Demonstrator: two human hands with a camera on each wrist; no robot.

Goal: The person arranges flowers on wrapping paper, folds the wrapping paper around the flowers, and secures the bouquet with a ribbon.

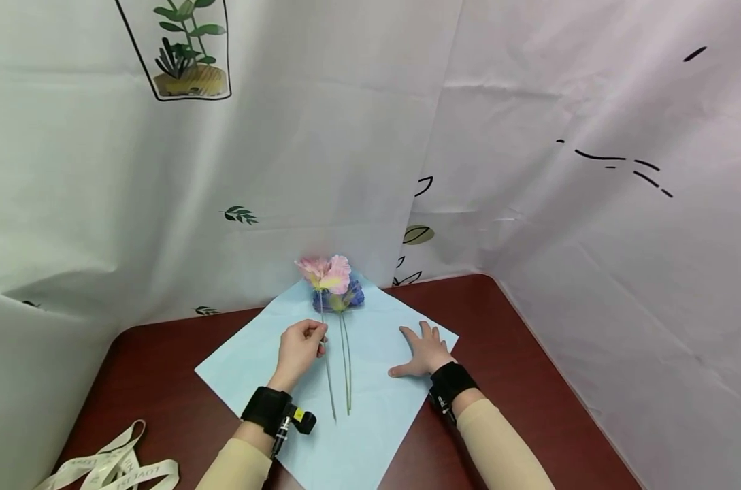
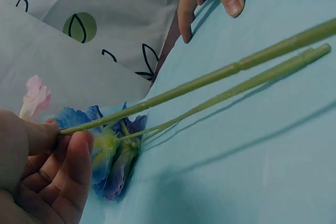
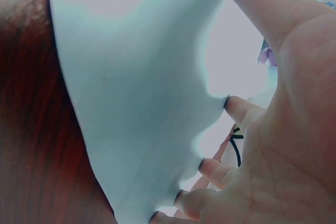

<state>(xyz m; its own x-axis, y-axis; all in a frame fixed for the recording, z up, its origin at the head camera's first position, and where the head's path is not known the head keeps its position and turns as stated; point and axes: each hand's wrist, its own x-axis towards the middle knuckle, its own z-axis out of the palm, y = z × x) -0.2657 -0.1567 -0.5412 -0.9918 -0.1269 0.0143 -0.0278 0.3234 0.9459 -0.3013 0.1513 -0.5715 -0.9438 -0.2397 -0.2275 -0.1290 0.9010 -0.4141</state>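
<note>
A pink flower (image 1: 330, 273) with a long green stem (image 2: 199, 81) is pinched between thumb and fingers of my left hand (image 1: 301, 347). In the left wrist view its stem stands raised over the paper, apart from the stems below. Blue-purple flowers (image 1: 356, 295) lie on the light blue paper (image 1: 370, 449), their two thin stems (image 1: 347, 367) side by side and pointing toward me. My right hand (image 1: 425, 354) has its fingers spread, fingertips resting on the paper near its right corner; the right wrist view shows the palm lifted above the sheet.
The paper lies cornerwise on a dark red-brown table (image 1: 174, 381). At the front left is a loose heap of cream printed ribbon (image 1: 116, 469). A white patterned curtain (image 1: 321, 136) rises right behind the table and along its right side.
</note>
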